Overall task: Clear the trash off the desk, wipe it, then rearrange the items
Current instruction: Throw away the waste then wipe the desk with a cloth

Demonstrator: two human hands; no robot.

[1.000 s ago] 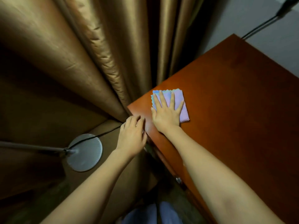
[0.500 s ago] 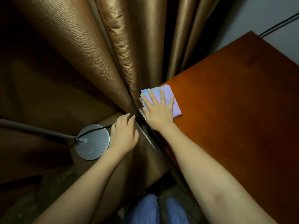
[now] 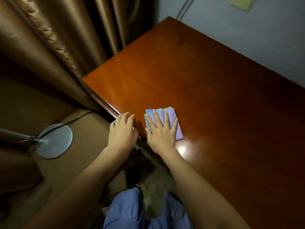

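Observation:
A folded lilac and pale-blue cloth (image 3: 173,118) with scalloped edges lies on the reddish-brown wooden desk (image 3: 206,80), near its front edge. My right hand (image 3: 160,133) presses flat on the cloth with fingers spread and straight. My left hand (image 3: 123,131) rests beside it on the desk's front edge, fingers extended over the rim, holding nothing.
Golden-brown curtains (image 3: 54,38) hang at the desk's left end. A round silver lamp base (image 3: 54,141) with a pole and a black cord sits on a tan surface at the left. A grey wall (image 3: 247,30) with cables runs behind the desk. My blue-trousered legs (image 3: 132,210) are below.
My right hand has slid the cloth from the desk's left corner to the right along the front edge. My left hand has followed and now rests on the desk edge.

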